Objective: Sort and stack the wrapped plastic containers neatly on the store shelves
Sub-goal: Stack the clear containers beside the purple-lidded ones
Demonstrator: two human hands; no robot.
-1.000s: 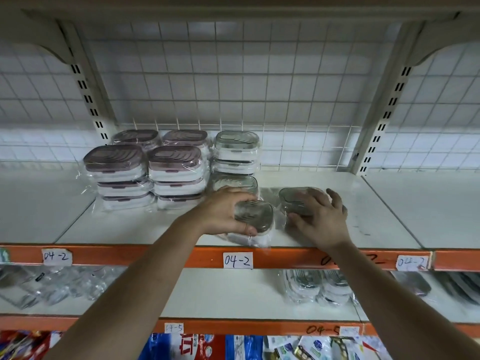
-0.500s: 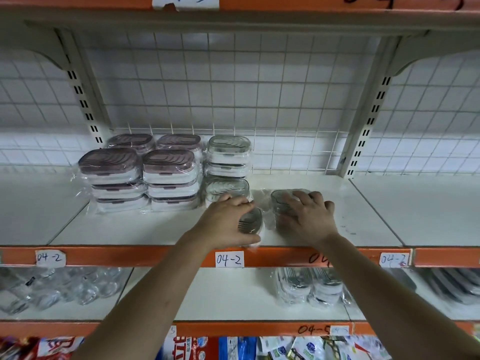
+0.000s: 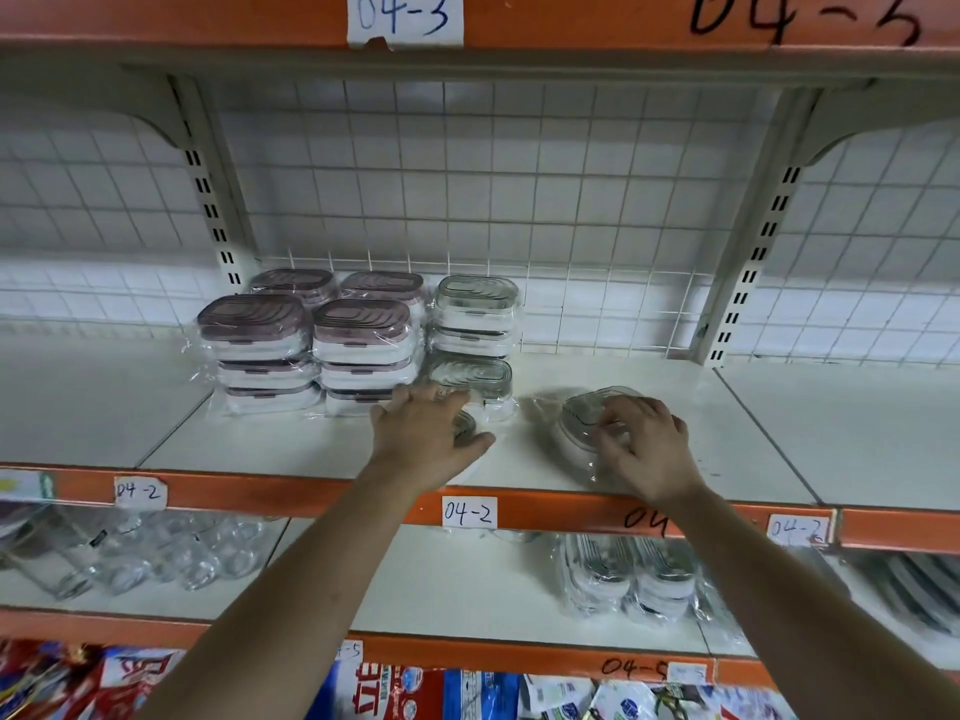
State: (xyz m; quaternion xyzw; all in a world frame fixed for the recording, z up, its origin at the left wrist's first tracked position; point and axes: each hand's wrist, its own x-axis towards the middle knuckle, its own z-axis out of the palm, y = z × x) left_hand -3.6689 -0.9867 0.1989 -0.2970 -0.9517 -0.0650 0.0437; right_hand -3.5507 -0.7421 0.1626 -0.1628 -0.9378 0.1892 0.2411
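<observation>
On shelf [image 3: 311, 449]: left hand [image 3: 426, 433] clasps mostly hidden grey-lid container [image 3: 465, 424], it seems; right hand [image 3: 644, 444] grips tilted wrapped container [image 3: 576, 423] near front edge.

One wide-angle camera on the person's head faces the white shelf board with orange front rail [image 3: 727, 433] straight on, tilted slightly down, near enough that the left hand [image 3: 426, 433] and right hand [image 3: 644, 449] reach it mid-frame; a higher orange rail [image 3: 208, 18] crosses the top edge.
</observation>
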